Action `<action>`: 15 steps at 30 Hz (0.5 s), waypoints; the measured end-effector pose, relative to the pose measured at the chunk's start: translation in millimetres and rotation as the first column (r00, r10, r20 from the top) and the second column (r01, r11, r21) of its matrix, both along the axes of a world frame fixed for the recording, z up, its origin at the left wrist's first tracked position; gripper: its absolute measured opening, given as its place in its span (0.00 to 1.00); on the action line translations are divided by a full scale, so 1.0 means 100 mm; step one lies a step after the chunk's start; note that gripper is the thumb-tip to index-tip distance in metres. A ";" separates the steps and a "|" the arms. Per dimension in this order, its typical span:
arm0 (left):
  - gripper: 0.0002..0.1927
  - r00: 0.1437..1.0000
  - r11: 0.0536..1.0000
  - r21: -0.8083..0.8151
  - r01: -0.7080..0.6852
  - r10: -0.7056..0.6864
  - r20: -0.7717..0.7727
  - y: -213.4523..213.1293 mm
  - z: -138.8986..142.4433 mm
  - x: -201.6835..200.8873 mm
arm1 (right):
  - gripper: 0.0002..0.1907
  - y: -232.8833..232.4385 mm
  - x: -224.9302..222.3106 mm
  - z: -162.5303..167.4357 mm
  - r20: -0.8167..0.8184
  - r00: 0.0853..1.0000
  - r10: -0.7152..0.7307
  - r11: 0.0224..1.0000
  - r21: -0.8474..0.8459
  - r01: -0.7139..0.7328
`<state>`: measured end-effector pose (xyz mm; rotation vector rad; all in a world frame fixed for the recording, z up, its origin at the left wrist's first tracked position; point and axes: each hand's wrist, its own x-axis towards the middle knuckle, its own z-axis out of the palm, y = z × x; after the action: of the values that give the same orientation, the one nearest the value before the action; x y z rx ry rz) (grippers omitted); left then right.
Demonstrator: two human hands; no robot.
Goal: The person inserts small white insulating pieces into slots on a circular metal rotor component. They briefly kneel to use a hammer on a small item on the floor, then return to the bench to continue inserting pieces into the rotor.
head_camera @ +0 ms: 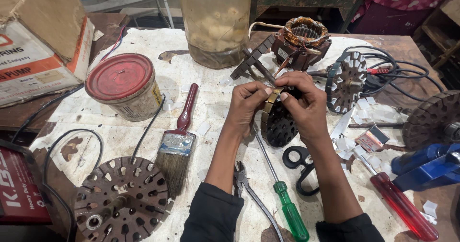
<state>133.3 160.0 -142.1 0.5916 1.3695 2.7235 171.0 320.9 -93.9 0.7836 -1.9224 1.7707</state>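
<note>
Rusty-brown laminated steel stator core [278, 122], round and slotted, stands on edge at the middle of the white paper-covered table [201, 84], and both hands are on its upper rim. Left hand [244, 109] pinches a thin tan strip of insulation paper [272, 98] between thumb and forefinger, fingers narrow on it; right hand [306, 105] has its fingers curled tight over the same strip and the core's far side. To do this bit well I'd keep the core braced, seat the strip square in its slot, and press evenly so it doesn't crease. Green-handled screwdriver [287, 208] and black-handled scissors [299, 165] lie just below
</note>
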 end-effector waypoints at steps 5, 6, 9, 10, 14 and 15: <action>0.07 0.999 1.000 -0.003 0.008 -0.008 0.039 -0.02 -0.01 0.00 | 0.16 -0.03 0.00 0.00 -0.034 0.999 -0.032 0.997 0.069 0.035; 0.08 0.999 1.000 0.002 0.002 -0.002 0.046 -0.01 -0.01 0.00 | 0.16 -0.03 0.00 0.00 -0.041 0.999 -0.033 0.996 0.080 0.036; 0.08 0.999 1.000 -0.011 0.002 -0.002 0.054 -0.01 0.01 0.02 | 0.15 -0.02 -0.01 0.00 -0.036 0.999 -0.005 0.997 0.072 0.008; 0.08 0.999 1.000 -0.024 0.009 -0.008 0.054 -0.02 0.02 0.03 | 0.14 -0.02 -0.01 0.00 -0.042 0.999 -0.017 0.998 0.067 0.020; 0.08 0.998 0.998 -0.020 0.054 -0.054 0.016 -0.01 0.06 0.06 | 0.13 0.01 -0.03 -0.02 -0.037 0.999 -0.040 0.999 0.034 0.041; 0.08 0.998 0.997 -0.027 0.068 -0.068 0.016 -0.01 0.07 0.06 | 0.13 0.01 -0.03 -0.02 -0.027 0.999 -0.039 0.999 0.023 0.040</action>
<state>139.6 159.1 -134.9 0.6030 1.3557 2.6460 167.8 322.3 -95.9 0.7686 -1.9316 1.7087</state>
